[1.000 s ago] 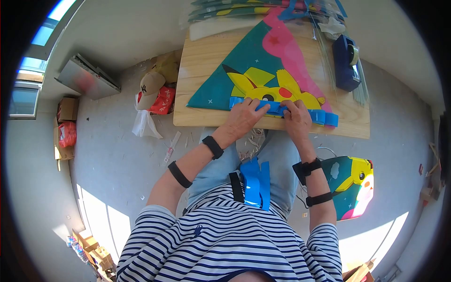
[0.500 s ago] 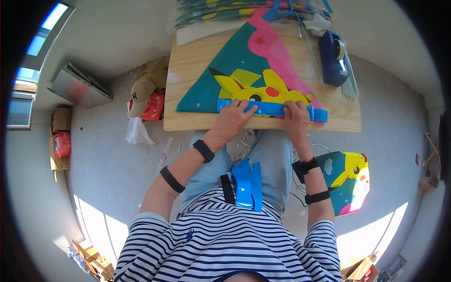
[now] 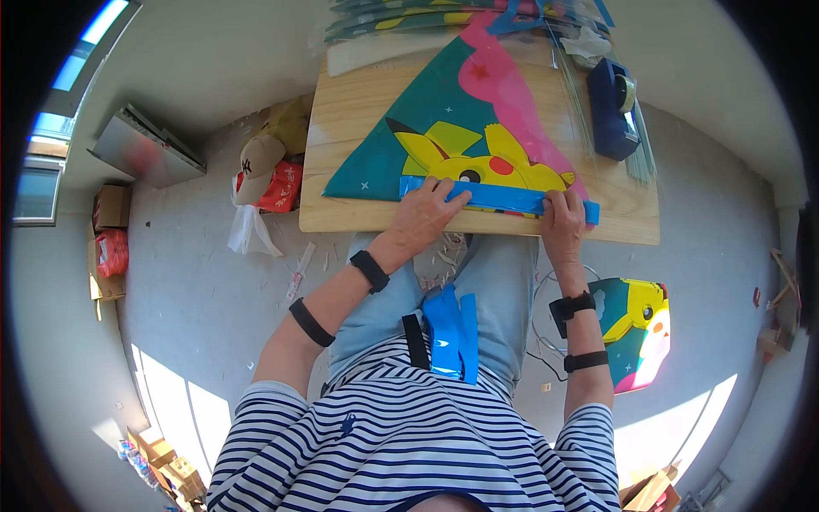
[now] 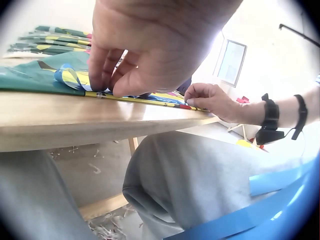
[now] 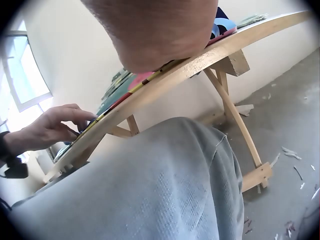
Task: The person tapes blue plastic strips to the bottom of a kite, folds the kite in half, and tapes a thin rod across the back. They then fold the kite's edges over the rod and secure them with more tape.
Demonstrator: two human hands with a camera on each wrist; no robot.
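1. Behind and around a wooden tabletop (image 3: 350,107), shows pale walls (image 3: 230,51) and a grey floor (image 3: 196,247) strewn with small scraps
2. Displays a triangular pennant (image 3: 435,94) lying flat on the tabletop, printed in green and pink with a yellow cartoon figure
3. Shows a shiny blue strip (image 3: 503,198) along the pennant's near edge, close to the seated person, raised in a small loop at the left end in the left wrist view
4. Holds that strip near the left end with the left hand (image 3: 422,215), fingers bent, fingertips and thumb set down on it
5. Pinches the strip farther along with the right hand (image 3: 563,224), between thumb and bent forefinger, well apart from the left
6. Includes a dark blue tape dispenser (image 3: 607,111) at the tabletop's right side and stacked printed sheets (image 3: 384,23) at the far edge
7. Also shows loose blue strips (image 3: 444,337) on the person's lap and, left of the tabletop, a cap (image 3: 260,156) beside a red bag (image 3: 280,188)
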